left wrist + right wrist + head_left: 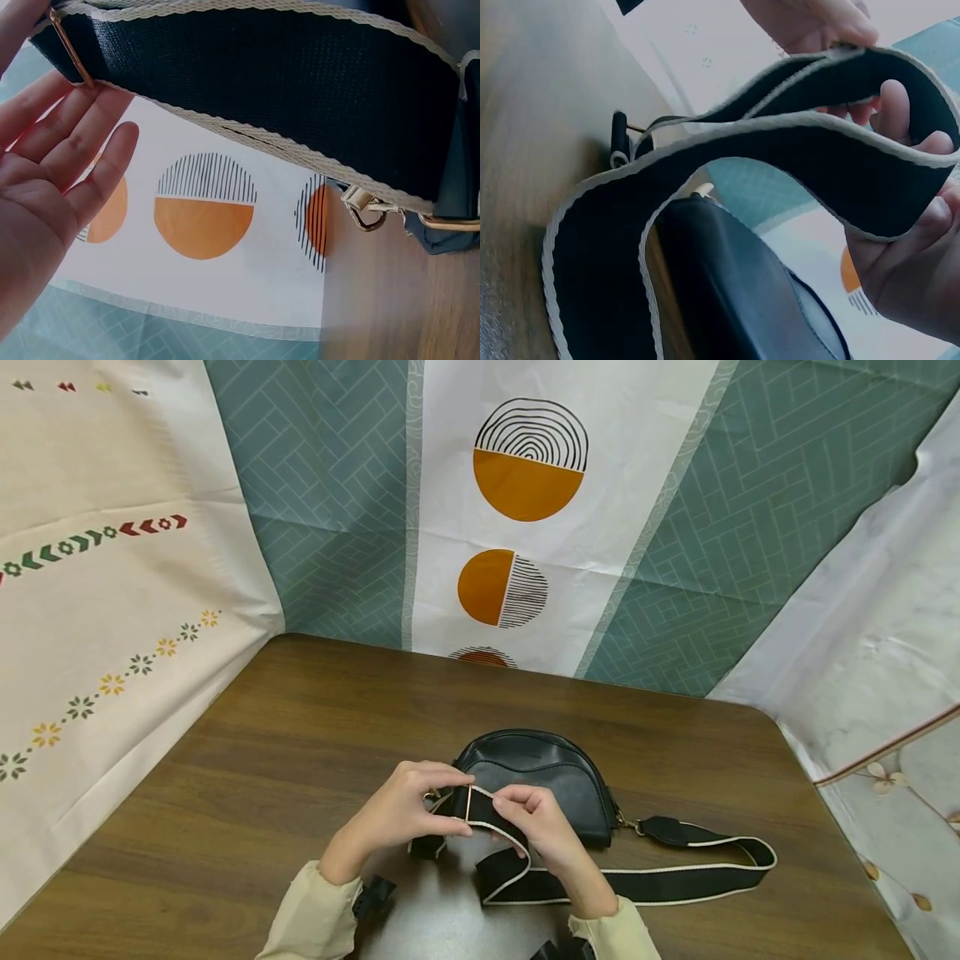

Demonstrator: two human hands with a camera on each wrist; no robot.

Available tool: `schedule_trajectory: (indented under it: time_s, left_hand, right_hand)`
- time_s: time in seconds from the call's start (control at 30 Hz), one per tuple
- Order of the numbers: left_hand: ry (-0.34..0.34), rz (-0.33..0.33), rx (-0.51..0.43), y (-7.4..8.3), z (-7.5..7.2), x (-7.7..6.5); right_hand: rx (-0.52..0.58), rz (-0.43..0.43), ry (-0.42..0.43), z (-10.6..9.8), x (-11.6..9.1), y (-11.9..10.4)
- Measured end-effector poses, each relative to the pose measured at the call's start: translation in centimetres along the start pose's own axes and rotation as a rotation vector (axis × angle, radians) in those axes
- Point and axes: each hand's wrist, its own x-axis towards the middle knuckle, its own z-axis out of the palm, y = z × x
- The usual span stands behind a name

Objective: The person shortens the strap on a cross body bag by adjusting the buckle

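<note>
A black shoulder strap (660,885) with cream braided edges is clipped to a black half-moon bag (536,772). My left hand (405,802) pinches the strap at its thin gold slider buckle (469,803), thumb below and fingers above. Just to the right, my right hand (546,831) grips the strap between thumb and fingers. In the right wrist view the strap (727,146) bends in a loop around the fingers of my right hand (907,262). A gold clasp (365,210) shows beneath the strap in the left wrist view.
The bag stands on a brown wooden table (225,793), behind my hands. The strap's free length curves over the table to the right. Patterned cloths (330,510) hang behind the table and along both sides.
</note>
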Motion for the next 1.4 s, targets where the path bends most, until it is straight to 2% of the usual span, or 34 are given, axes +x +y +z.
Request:
schedule_trajectory:
  time_s: [0.57, 0.8, 0.97, 1.23, 1.4]
  left_hand:
    - [-0.051, -0.020, -0.022, 0.2, 0.1, 0.3]
    - [-0.075, 0.005, -0.033, 0.3, 0.8, 0.2]
    - [-0.062, 0.013, -0.021, 0.2, 0.9, 0.1]
    - [-0.024, 0.028, 0.017, 0.1, 0.3, -0.1]
    - [-0.036, 0.007, 0.026, 0.2, -0.1, -0.1]
  right_hand:
    - [-0.027, 0.009, 0.103, 0.4, 0.1, -0.4]
    - [-0.037, -0.011, 0.119, 1.0, 0.2, -0.3]
    - [-0.021, 0.000, 0.130, 1.3, 0.2, -0.2]
    - [0.008, 0.038, 0.044, 0.7, -0.1, -0.1]
    - [-0.045, 0.022, 0.019, -0.1, -0.4, -0.2]
